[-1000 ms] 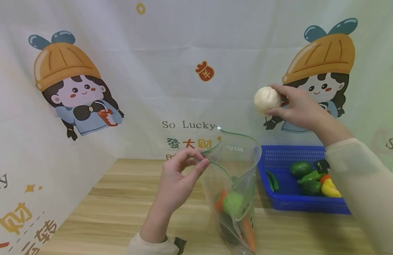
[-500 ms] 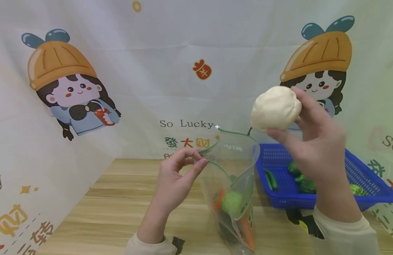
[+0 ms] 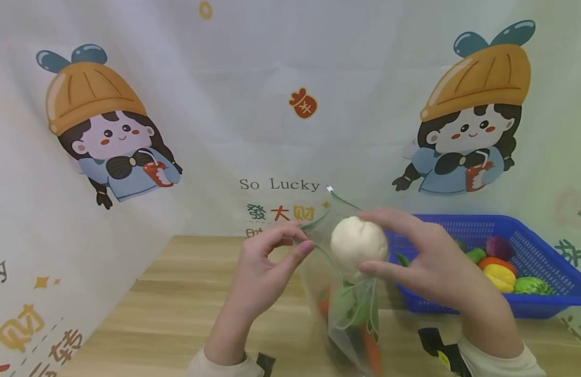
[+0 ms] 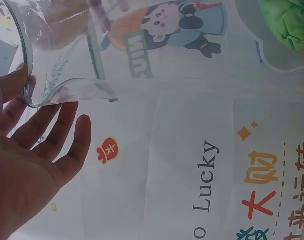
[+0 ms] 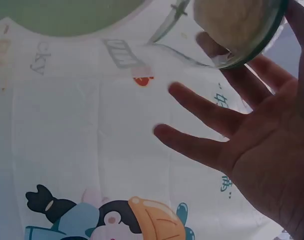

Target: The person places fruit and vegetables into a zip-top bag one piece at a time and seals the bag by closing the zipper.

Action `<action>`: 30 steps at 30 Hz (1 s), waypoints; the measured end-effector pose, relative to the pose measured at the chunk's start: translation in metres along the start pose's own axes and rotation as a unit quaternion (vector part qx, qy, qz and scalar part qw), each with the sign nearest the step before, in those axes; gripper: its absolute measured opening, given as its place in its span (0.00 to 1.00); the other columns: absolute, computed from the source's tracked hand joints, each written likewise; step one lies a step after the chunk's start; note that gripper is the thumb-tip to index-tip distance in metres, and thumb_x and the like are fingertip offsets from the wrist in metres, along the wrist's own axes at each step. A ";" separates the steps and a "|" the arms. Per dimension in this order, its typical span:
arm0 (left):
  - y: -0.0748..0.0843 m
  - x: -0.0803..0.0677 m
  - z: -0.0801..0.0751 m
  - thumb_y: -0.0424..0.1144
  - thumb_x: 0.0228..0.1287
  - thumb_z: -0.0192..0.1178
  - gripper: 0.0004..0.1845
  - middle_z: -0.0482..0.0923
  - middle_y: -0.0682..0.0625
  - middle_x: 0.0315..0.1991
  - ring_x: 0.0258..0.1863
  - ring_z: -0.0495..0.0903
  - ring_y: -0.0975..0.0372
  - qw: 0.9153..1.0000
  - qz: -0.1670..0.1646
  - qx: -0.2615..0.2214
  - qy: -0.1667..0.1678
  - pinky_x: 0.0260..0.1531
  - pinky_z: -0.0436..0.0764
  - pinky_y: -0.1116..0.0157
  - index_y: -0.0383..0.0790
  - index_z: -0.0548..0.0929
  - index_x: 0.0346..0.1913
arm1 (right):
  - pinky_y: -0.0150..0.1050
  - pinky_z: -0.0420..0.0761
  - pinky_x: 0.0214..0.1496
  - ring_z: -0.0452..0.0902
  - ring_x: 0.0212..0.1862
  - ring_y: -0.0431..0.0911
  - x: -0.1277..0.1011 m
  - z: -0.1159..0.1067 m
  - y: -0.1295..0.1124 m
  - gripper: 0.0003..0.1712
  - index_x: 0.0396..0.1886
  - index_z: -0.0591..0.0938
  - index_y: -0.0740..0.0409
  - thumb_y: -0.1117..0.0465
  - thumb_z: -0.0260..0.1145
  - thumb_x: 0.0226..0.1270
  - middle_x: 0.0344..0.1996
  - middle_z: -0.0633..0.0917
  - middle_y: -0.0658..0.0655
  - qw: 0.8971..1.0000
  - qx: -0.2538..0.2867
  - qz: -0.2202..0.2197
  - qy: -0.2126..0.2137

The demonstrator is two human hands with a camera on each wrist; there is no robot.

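Observation:
A clear zip bag [image 3: 351, 314] stands on the wooden table [image 3: 186, 309] with its mouth open. Inside it lie a green leafy vegetable [image 3: 353, 309] and orange carrots [image 3: 370, 348]. My left hand [image 3: 297, 242] pinches the bag's green-edged rim [image 3: 318, 222] on the left side. My right hand [image 3: 365, 241] grips a round white bun [image 3: 358, 245] right at the bag's mouth. In the left wrist view the rim [image 4: 57, 95] curves past my fingers [image 4: 67, 130]. In the right wrist view the bun [image 5: 231, 25] shows behind the rim, at my fingertips [image 5: 211, 45].
A blue plastic basket [image 3: 545, 303] stands at the right on the table, holding a yellow pepper [image 3: 497, 275], a green vegetable [image 3: 530, 285] and other produce. A cartoon-printed cloth [image 3: 290, 104] hangs behind and to the left.
My right hand has brought the bun down and left from shoulder height to the bag's mouth. The left hand has kept its pinch on the rim.

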State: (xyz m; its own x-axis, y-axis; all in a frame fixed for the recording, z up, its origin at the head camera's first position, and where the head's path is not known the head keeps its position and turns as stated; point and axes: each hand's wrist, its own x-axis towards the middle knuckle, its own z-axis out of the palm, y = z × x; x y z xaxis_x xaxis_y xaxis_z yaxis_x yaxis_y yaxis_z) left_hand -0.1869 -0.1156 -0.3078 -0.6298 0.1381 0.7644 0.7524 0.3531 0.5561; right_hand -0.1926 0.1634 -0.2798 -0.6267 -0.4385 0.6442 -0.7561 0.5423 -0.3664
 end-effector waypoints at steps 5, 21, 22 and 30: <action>0.003 0.004 -0.001 0.30 0.64 0.74 0.05 0.92 0.48 0.40 0.60 0.89 0.51 1.000 0.016 0.018 0.008 0.54 0.89 0.61 0.40 0.87 0.36 | 0.48 0.89 0.53 0.89 0.55 0.44 0.000 -0.004 0.006 0.27 0.66 0.85 0.44 0.47 0.76 0.70 0.49 0.93 0.41 0.997 -0.028 -0.016 -0.069; 0.001 0.005 -0.009 0.31 0.69 0.71 0.05 0.91 0.46 0.53 0.61 0.87 0.55 0.999 -0.036 -0.001 0.037 0.54 0.89 0.63 0.38 0.84 0.37 | 0.17 0.80 0.54 0.84 0.63 0.35 0.004 0.000 0.032 0.09 0.34 0.91 0.46 0.50 0.74 0.73 0.44 0.94 0.53 0.979 0.000 -0.162 0.123; 0.000 0.004 -0.010 0.31 0.69 0.71 0.05 0.91 0.46 0.53 0.61 0.87 0.55 0.999 -0.040 -0.002 0.033 0.54 0.88 0.63 0.39 0.84 0.38 | 0.17 0.80 0.56 0.84 0.63 0.36 0.004 0.001 0.032 0.11 0.34 0.92 0.47 0.49 0.72 0.74 0.44 0.94 0.53 0.978 -0.003 -0.163 0.129; -0.004 0.003 -0.012 0.32 0.72 0.68 0.05 0.87 0.44 0.59 0.65 0.84 0.52 0.998 -0.053 -0.023 0.000 0.55 0.90 0.62 0.37 0.85 0.46 | 0.19 0.77 0.65 0.81 0.67 0.42 0.005 0.000 0.023 0.21 0.37 0.92 0.52 0.43 0.65 0.80 0.45 0.93 0.56 0.973 0.005 -0.177 0.146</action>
State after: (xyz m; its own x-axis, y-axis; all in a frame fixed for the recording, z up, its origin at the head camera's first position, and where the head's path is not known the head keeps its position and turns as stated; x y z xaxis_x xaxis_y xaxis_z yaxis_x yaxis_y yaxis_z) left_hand -0.1896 -0.1275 -0.3037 -0.7065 0.1031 0.7002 0.6894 0.3237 0.6480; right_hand -0.2130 0.1733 -0.2848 -0.2482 -0.3740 0.8936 -0.9174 0.3871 -0.0928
